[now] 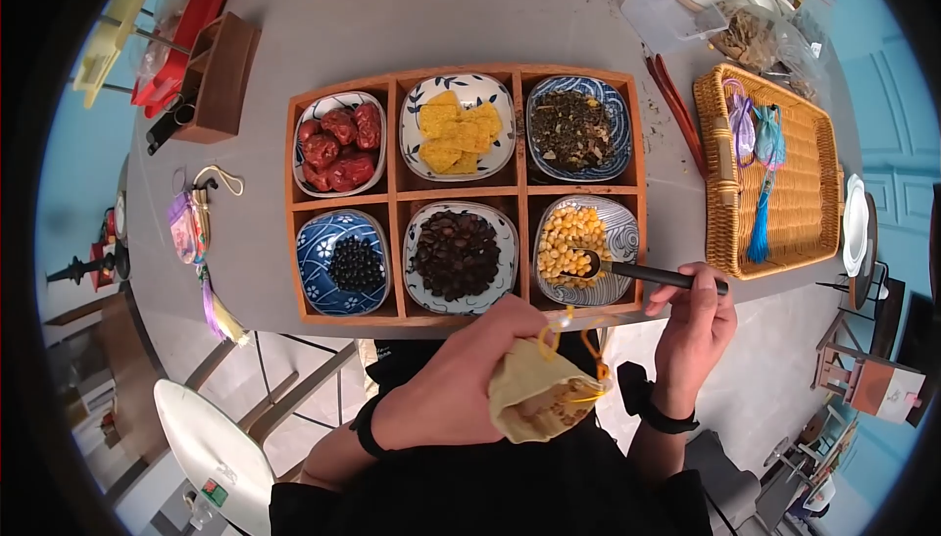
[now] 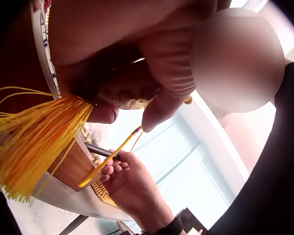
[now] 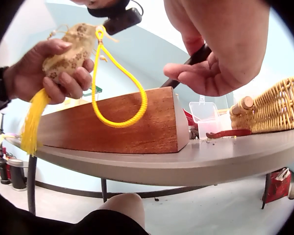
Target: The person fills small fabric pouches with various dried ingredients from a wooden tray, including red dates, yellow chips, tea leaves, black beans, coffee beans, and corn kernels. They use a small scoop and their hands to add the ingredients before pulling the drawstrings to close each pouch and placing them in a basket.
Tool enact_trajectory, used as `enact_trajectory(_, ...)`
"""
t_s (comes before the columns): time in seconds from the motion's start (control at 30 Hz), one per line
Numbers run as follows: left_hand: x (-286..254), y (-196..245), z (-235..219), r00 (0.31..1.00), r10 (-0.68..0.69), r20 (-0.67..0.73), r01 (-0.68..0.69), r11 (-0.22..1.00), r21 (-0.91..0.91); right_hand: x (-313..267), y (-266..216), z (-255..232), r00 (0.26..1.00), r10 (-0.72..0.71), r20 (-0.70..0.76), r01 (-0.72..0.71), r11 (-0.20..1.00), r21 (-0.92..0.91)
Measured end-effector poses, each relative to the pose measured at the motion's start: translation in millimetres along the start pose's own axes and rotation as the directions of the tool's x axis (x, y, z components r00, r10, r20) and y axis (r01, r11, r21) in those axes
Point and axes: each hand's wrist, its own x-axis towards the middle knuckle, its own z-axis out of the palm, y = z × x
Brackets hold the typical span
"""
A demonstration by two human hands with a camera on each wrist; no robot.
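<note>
My left hand [image 1: 441, 384] grips a pale yellow drawstring pouch [image 1: 537, 397], its mouth open toward me and some crumbly brownish filling showing inside. A yellow tassel [image 3: 36, 117] hangs from the pouch, and a yellow cord loop [image 3: 125, 123] dangles at its other end. In my right hand [image 1: 692, 335] is a spoon [image 1: 662, 273], pinched by its black handle. The spoon's bowl lies among yellow corn kernels [image 1: 571, 232] in a grey-patterned dish [image 1: 624, 234], at the near right of a wooden compartment tray [image 1: 461, 191].
Other dishes in the tray hold red dates [image 1: 338, 139], yellow pieces [image 1: 459, 134], dried leaves [image 1: 570, 131], black beans [image 1: 357, 265] and dark brown pieces [image 1: 457, 255]. Finished sachets lie in a wicker basket [image 1: 809, 183] at right; another tasselled sachet [image 1: 188, 227] lies left.
</note>
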Motion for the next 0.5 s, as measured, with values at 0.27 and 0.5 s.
enact_trajectory(0.27, -1.8, 9.2, -8.4, 0.995, 0.001, -0.101, 0.012, 0.991, 0.13, 4.3, -1.6, -7.7, 0.993, 0.039, -0.107, -0.024, 0.99, 0.142)
enact_trajectory(0.5, 2.7, 14.6, 1.7, 0.974, -0.161, -0.158, 0.184, 0.973, 0.139, 6.2, -45.6, -19.9, 0.978, -0.151, -0.144, 0.164, 0.983, 0.084)
